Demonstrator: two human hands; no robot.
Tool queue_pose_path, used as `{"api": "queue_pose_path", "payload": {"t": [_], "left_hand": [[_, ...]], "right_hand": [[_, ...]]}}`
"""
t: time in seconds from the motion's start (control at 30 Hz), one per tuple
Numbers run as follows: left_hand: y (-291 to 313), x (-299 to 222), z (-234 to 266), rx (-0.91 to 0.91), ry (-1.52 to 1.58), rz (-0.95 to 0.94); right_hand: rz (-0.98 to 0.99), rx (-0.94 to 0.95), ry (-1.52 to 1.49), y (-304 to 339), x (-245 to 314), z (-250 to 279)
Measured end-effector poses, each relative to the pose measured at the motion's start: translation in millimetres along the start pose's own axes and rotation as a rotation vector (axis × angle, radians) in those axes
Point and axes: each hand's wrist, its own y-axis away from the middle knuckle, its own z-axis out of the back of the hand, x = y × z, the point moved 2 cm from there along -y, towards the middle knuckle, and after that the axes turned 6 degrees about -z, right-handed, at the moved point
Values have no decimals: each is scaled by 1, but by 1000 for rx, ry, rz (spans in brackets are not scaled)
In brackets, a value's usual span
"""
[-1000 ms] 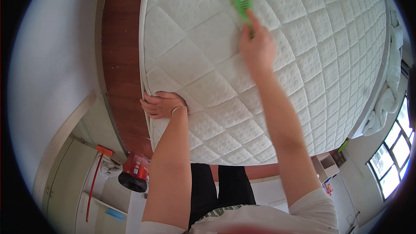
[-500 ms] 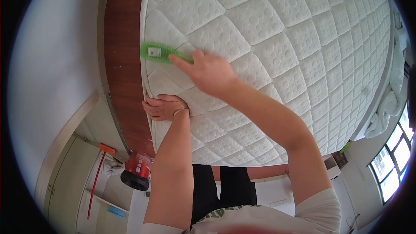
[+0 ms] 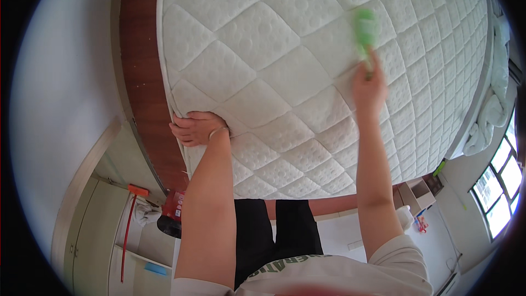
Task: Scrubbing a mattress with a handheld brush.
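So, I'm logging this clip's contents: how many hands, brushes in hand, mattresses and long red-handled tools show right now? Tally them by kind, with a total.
Left hand and right hand: 2
Green brush: 1
White mattress: 1
Long red-handled tool: 1
Total: 5

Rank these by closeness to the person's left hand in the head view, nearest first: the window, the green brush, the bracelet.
From the left hand:
1. Bracelet: right beside it, on the left wrist.
2. Green brush: off to the right and up, in the right hand.
3. Window: at the far right of the view.
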Motion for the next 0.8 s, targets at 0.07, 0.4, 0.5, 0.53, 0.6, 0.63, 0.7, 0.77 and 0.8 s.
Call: {"api": "queue_pose_path", "payload": {"t": [0.07,0.4,0.5,0.53,0.6,0.63,0.7,0.77,0.8], "left_hand": [[-1,1,1,-3,-30,-12],[5,3,-5,40,-14,-2],[7,3,-7,8,-47,-14],[2,5,-8,-42,-50,-17],[-3,9,-9,-39,-33,-21],[-4,12,-9,-29,-20,-19],[-5,15,-11,-18,-47,-16],[3,2,-10,12,-53,-7],[6,-2,-8,-3,-18,-2]], "right_hand": [[-163,-11,-5,7,2,10],[-138,181,-43,36,-19,-5],[-143,87,11,40,-17,-14],[-145,46,24,43,-14,-20],[26,99,30,47,-3,-28],[202,154,42,50,4,-32],[552,257,75,51,15,-35],[-96,118,-41,-20,-1,7],[-105,113,-36,-23,-1,10]]}}
